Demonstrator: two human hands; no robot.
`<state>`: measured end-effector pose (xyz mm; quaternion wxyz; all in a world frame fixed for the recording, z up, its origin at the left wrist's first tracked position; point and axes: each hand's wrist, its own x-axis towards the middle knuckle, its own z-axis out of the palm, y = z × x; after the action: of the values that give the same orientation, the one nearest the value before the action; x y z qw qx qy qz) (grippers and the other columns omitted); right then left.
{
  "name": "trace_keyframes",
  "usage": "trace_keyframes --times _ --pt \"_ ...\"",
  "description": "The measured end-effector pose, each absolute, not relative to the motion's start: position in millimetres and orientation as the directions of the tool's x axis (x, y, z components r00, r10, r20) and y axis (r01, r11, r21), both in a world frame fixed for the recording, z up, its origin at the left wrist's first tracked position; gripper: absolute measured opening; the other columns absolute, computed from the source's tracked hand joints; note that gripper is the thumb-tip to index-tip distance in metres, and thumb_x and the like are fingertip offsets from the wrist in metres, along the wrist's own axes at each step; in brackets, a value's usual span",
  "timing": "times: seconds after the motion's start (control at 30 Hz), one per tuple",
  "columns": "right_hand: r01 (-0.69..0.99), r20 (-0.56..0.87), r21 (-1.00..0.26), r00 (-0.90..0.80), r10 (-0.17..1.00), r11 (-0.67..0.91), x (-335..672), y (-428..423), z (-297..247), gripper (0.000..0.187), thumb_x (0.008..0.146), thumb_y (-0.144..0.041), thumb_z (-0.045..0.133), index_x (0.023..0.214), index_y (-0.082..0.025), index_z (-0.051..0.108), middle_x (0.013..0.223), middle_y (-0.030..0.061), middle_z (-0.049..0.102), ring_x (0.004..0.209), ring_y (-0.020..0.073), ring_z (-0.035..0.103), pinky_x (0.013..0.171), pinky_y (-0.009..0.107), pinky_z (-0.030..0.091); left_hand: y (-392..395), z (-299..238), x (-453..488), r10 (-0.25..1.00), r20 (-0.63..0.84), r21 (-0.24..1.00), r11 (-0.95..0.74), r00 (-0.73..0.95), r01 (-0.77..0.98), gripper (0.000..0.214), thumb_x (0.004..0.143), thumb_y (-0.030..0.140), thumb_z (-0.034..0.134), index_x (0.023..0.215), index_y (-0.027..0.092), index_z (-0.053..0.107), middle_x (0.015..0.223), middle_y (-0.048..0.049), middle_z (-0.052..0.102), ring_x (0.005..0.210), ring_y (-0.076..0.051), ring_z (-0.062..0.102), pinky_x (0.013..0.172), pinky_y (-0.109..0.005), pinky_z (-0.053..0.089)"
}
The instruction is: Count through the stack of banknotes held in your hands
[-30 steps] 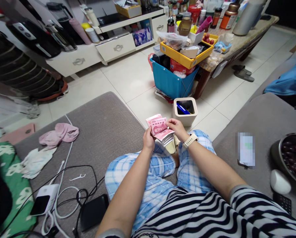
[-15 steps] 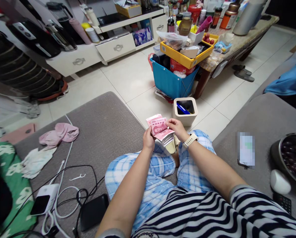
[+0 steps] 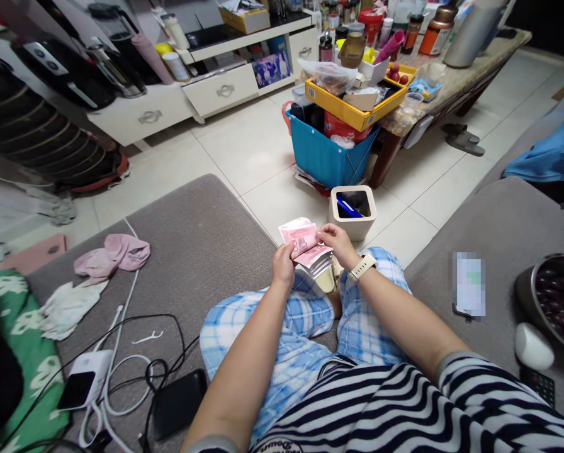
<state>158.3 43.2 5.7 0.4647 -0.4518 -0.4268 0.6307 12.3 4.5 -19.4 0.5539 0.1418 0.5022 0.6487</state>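
A stack of pink banknotes (image 3: 301,240) is held above my knees, which are in blue checked trousers. My left hand (image 3: 282,265) grips the stack from the left, thumb on top. My right hand (image 3: 337,244), with a white watch on the wrist, pinches the right edge of the top notes. The top note is bent upward between the two hands.
A small beige bin (image 3: 354,210) stands on the tiled floor just beyond the hands. Behind it are a blue crate (image 3: 324,158) and a yellow tray (image 3: 352,111). On the grey sofa lie cables, a white charger (image 3: 84,380), a black phone (image 3: 179,402), and a steel bowl (image 3: 552,301) at right.
The top banknote has been folded or lifted over, so its printed face no longer shows flat. Both hands stay in the same place.
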Motion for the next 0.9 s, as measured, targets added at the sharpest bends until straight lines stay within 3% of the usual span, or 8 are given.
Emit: trace_keyframes --times 0.2,0.4,0.9 --pt "-0.175 -0.165 -0.966 -0.158 0.974 -0.192 157.9 43.8 4.1 0.031 0.063 -0.046 0.074 0.065 -0.019 0.057 0.064 -0.0034 0.055 0.064 0.0123 0.046 0.064 0.027 0.038 3.7 -18.8 12.5 0.864 -0.376 0.808 0.130 -0.334 -0.575 0.024 0.059 0.032 0.081 0.072 0.016 0.068 0.069 -0.0039 0.069 0.074 -0.023 0.069 0.068 -0.032 0.053" --pt "-0.187 -0.181 -0.959 -0.167 0.969 -0.212 158.1 43.6 4.1 0.031 0.063 -0.046 0.074 0.065 -0.019 0.058 0.061 -0.0042 0.052 0.059 0.0109 0.042 0.058 0.026 0.033 6.3 -22.1 11.9 0.849 -0.377 0.801 0.098 -0.371 -0.591 0.030 0.064 0.042 0.077 0.075 0.016 0.070 0.077 -0.0067 0.072 0.080 -0.025 0.070 0.070 -0.033 0.055" --pt "-0.201 -0.178 -0.956 -0.178 0.968 -0.213 158.2 42.3 7.3 0.033 0.061 -0.046 0.076 0.065 -0.019 0.058 0.063 -0.0035 0.053 0.060 0.0109 0.043 0.060 0.026 0.034 6.2 -21.5 12.2 0.853 -0.389 0.783 0.105 -0.349 -0.614 0.036 0.061 0.046 0.078 0.078 0.014 0.071 0.079 -0.0088 0.073 0.075 -0.025 0.071 0.072 -0.036 0.056"
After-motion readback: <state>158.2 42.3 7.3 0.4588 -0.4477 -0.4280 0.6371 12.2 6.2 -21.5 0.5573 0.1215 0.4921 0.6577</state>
